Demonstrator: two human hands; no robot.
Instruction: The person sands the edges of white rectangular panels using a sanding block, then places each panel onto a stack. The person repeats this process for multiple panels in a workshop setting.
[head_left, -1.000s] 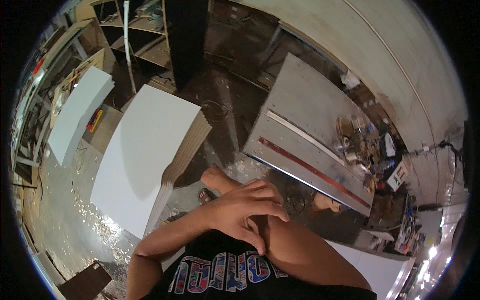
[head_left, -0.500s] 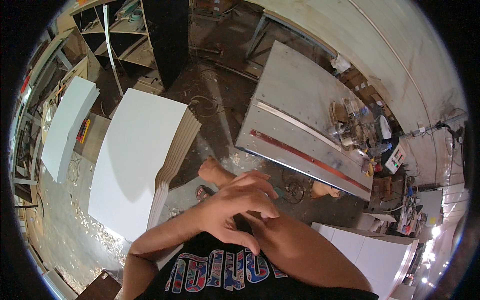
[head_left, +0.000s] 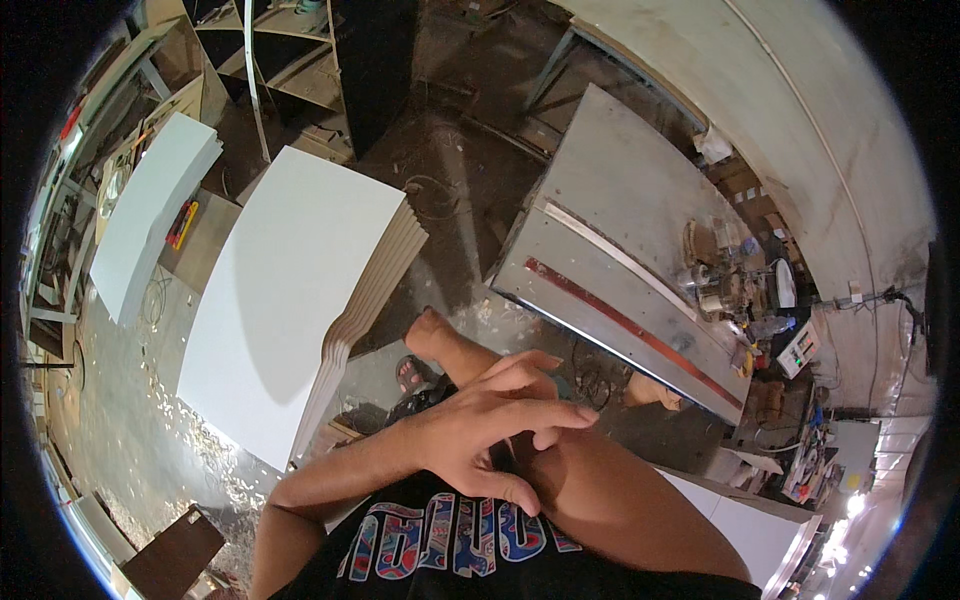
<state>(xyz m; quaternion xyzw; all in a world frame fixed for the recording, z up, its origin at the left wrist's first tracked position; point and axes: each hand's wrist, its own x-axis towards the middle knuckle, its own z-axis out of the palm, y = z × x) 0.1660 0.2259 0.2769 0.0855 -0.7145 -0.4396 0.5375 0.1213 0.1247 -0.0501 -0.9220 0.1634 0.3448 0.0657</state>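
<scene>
Underfoot, grey floor (head_left: 115,400) strewn with pale chips, thick at left. At right, a grey desk (head_left: 620,180), crossed by a light rail and a red strip, with clutter (head_left: 725,275) crowded along its far right end. At upper left, a black-sided shelf (head_left: 378,80). Left of both hands, a big stack (head_left: 285,290) of white boards, layered brownish edge facing right with a curved step partway. Farther left, a small stack (head_left: 155,215), also white-topped. Slanting up from lower right, the bare right arm (head_left: 625,500). Beyond, a sandalled foot (head_left: 408,375). Over that arm, the left hand (head_left: 480,425), loosely curled, fingers and thumb apart; contact with skin unclear. At the arm's far end, the right hand (head_left: 426,328), finger state impossible to make out. Between the stacks, a red and yellow tool (head_left: 183,225).
</scene>
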